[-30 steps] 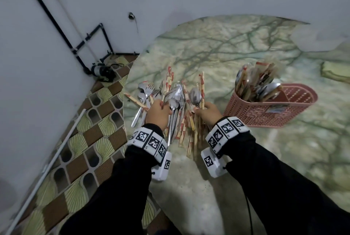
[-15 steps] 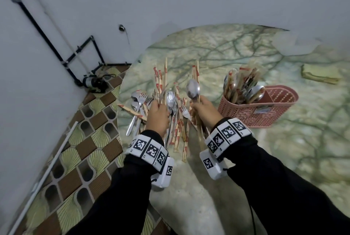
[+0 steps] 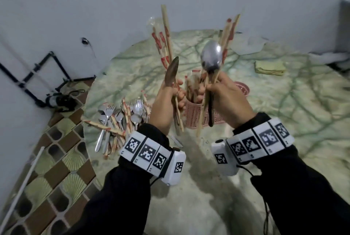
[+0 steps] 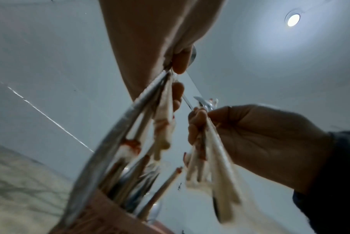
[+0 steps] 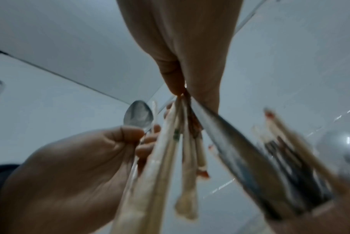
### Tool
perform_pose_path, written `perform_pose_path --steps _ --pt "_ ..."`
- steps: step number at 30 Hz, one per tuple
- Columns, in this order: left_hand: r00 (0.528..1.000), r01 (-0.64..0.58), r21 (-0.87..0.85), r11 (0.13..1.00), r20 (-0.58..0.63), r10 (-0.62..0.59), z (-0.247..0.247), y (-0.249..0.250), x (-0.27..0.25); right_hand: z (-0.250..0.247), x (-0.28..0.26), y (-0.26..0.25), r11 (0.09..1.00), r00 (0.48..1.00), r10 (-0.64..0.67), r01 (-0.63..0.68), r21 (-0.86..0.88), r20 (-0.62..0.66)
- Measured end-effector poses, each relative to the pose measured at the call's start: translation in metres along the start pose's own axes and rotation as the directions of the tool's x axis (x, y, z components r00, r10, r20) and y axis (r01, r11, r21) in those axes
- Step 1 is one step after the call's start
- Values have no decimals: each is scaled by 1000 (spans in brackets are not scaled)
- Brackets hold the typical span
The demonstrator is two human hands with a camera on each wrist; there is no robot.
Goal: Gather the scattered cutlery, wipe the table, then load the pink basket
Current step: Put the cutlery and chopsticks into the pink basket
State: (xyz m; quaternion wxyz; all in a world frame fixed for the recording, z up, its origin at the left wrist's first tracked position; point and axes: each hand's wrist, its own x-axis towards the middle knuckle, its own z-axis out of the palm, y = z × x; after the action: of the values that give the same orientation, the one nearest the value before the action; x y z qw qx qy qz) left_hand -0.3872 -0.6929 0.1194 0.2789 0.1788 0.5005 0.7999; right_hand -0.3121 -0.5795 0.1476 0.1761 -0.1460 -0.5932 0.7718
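My left hand (image 3: 175,95) grips a bundle of paper-wrapped chopsticks (image 3: 164,45) and a spoon (image 3: 171,72), all upright. Close beside it my right hand (image 3: 207,88) grips another spoon (image 3: 211,58) with more wrapped chopsticks (image 3: 230,32). Both bundles hang above the pink basket (image 3: 194,113), which is mostly hidden behind my hands and holds cutlery. In the left wrist view my left hand (image 4: 175,66) pinches its bundle over the basket (image 4: 102,221). In the right wrist view my right hand (image 5: 180,85) holds its bundle. A pile of forks, spoons and chopsticks (image 3: 121,121) lies on the table's left edge.
A folded yellow cloth (image 3: 269,68) lies on the green marbled table (image 3: 293,117) at the back right. White walls close off the far side. Left of the table are a tiled floor (image 3: 56,159), black pipes (image 3: 28,81) and a white rod.
Both hands have lifted their bundles off the pile and carried them up and rightward to above the pink basket. The rest of the pile stays on the table.
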Motion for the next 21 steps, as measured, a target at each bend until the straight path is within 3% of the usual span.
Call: perform_pose_path --steps 4,8,16,21 --pt "998 38 -80 996 51 -34 39 0 11 -46 13 -29 976 960 -165 192 102 -227" --pt "996 65 -109 992 66 -58 69 -7 17 -83 35 -39 962 906 -231 267 55 -355" --pt "998 52 -64 997 -14 -53 88 -19 19 -99 82 -11 960 879 -279 254 -115 -387" --pt "998 53 -64 997 -36 -55 87 -27 19 -98 92 0 962 894 -274 258 -91 -356"
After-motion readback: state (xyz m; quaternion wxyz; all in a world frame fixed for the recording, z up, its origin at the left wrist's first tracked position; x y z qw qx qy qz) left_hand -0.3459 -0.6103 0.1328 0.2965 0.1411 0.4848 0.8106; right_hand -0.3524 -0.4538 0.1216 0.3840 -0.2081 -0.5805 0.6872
